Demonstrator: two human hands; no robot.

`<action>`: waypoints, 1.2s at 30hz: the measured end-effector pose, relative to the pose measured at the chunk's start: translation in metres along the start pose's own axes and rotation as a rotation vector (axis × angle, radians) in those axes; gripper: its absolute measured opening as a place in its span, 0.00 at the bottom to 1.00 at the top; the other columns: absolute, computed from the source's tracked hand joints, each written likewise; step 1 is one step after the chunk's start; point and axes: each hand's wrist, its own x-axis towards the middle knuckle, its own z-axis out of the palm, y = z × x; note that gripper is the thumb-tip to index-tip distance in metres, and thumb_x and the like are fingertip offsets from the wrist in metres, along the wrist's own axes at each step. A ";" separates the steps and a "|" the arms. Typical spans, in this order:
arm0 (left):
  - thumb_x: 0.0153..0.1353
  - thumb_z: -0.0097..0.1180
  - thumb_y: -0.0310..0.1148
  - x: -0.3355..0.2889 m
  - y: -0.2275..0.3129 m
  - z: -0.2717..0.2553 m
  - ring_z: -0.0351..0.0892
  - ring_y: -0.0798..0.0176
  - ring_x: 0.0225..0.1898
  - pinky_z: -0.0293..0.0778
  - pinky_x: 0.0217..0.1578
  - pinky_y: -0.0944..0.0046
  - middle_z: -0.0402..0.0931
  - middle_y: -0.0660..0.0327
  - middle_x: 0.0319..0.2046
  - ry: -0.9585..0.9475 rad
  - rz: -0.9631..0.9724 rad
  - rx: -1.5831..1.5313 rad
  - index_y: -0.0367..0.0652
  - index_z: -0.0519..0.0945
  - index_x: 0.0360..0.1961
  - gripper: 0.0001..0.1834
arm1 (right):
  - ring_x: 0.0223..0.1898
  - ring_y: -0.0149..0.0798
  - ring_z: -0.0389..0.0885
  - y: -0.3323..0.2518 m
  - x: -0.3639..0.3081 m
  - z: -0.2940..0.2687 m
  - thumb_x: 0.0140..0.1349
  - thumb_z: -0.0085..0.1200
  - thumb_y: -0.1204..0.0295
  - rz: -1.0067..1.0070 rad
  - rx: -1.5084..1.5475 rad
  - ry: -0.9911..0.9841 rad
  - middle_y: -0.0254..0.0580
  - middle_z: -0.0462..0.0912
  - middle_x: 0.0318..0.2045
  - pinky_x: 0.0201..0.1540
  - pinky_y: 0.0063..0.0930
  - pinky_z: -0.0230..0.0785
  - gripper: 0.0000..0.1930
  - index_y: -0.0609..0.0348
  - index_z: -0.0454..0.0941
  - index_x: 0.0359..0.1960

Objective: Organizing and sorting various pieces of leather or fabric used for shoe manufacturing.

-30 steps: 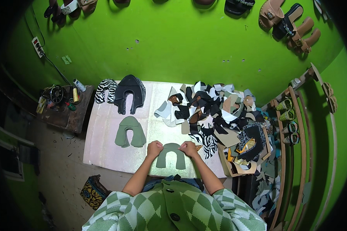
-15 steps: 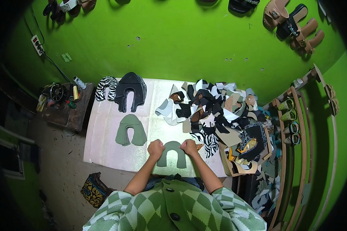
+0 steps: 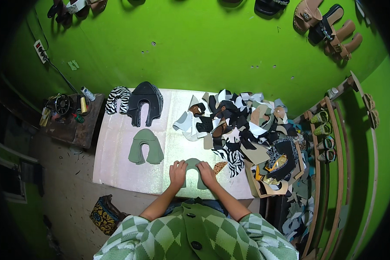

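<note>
Though small, spotted scrap [image 3: 219, 168] beside right hand [image 3: 207, 175]

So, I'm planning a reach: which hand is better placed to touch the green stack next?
Probably the left hand: it touches the left side of the green arch, nearer the green stack. The right hand is at the opposite side, farther away.
</note>
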 end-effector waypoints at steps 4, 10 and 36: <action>0.50 0.53 0.31 -0.020 0.006 -0.010 0.64 0.54 0.54 0.63 0.43 0.57 0.69 0.60 0.53 -0.007 0.087 0.070 0.46 0.74 0.50 0.23 | 0.46 0.46 0.71 -0.004 -0.017 0.007 0.54 0.45 0.78 0.011 -0.051 0.063 0.46 0.72 0.43 0.49 0.35 0.65 0.18 0.57 0.74 0.48; 0.52 0.51 0.32 -0.031 0.006 -0.019 0.60 0.49 0.59 0.61 0.48 0.54 0.64 0.54 0.58 -0.052 0.052 0.068 0.45 0.68 0.57 0.27 | 0.48 0.48 0.69 -0.015 -0.021 0.004 0.52 0.45 0.78 -0.036 -0.106 0.051 0.48 0.72 0.44 0.50 0.39 0.63 0.22 0.52 0.74 0.52; 0.49 0.47 0.28 -0.028 0.009 0.001 0.61 0.47 0.60 0.59 0.55 0.53 0.64 0.46 0.56 -0.113 0.195 0.036 0.29 0.64 0.57 0.31 | 0.41 0.46 0.70 -0.010 -0.014 0.014 0.53 0.44 0.77 -0.113 -0.272 -0.024 0.43 0.70 0.36 0.60 0.49 0.57 0.22 0.53 0.72 0.53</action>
